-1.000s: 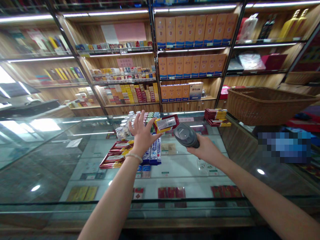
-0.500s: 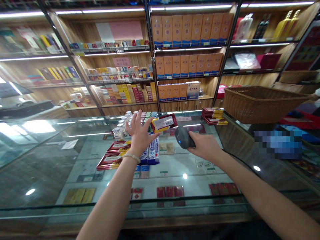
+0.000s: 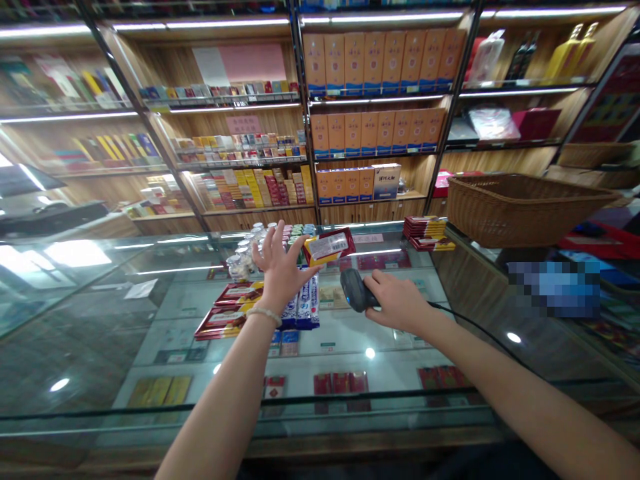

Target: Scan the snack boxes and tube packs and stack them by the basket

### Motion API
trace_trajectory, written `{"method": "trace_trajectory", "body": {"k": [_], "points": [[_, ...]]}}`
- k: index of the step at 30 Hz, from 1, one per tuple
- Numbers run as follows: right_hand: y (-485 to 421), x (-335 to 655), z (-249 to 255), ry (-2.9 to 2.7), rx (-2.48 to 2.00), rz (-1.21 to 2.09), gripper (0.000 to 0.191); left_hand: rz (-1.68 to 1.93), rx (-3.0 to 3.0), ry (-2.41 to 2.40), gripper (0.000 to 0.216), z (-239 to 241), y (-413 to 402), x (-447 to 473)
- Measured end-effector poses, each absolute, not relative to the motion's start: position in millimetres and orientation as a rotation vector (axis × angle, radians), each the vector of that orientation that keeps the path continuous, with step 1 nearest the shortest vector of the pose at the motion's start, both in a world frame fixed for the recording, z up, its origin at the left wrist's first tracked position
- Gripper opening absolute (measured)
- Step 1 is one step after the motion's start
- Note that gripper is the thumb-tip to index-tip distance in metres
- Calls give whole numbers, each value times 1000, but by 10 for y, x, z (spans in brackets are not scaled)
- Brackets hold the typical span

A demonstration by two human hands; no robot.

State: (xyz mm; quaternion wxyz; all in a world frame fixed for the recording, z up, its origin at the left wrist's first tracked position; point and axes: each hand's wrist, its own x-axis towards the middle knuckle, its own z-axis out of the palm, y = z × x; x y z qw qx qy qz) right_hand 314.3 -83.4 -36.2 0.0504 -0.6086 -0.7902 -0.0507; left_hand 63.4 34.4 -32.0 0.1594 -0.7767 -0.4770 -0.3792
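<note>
Left hand (image 3: 280, 270) pinches red-and-yellow packet (image 3: 327, 247), barcode (image 3: 339, 246) showing, above surface (image 3: 345, 363), nearer far edge than front. Dark scanner (image 3: 355, 291) near packet, toward front edge, gripped in right hand (image 3: 399, 302). Stacked packets (image 3: 424, 230) by surface's far edge.

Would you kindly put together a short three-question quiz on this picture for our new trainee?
1. Which hand is holding the scanner?
2. True or false: from the wearer's viewpoint, the wicker basket stands to the right of the stack of chocolate bars.
3. Fill in the blank: the left hand holds a packet whose ______ faces the camera.

Key:
1. The right hand
2. True
3. Barcode
</note>
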Motion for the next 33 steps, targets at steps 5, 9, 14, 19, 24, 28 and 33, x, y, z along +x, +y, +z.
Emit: {"method": "trace_trajectory", "body": {"k": [5,9,14,19,24,28,33], "points": [[-843,3124,-400,-2455,-1838,-120,39,-1088,-2214,-1346,67,-329,350,636],[-835,3133,-417,-2469,-1828,-92,41,-1066,-2203,-1357,69,-330,343,645],[-816,3159,-445,-2465,-1779,-109,40,-1066,-2207,-1350,69,-328,338,648],[-802,3202,-497,-2469,-1699,-135,52,-1053,-2219,-1355,68,-322,347,647],[-801,3224,-525,-2483,-1698,-63,72,-1057,-2213,-1361,67,-325,338,657],[-790,3227,-558,-2463,-1692,46,93,-1052,-2220,-1363,67,-326,318,669],[-766,3260,-553,-2434,-1674,146,111,-1041,-2239,-1379,66,-302,292,680]]}}
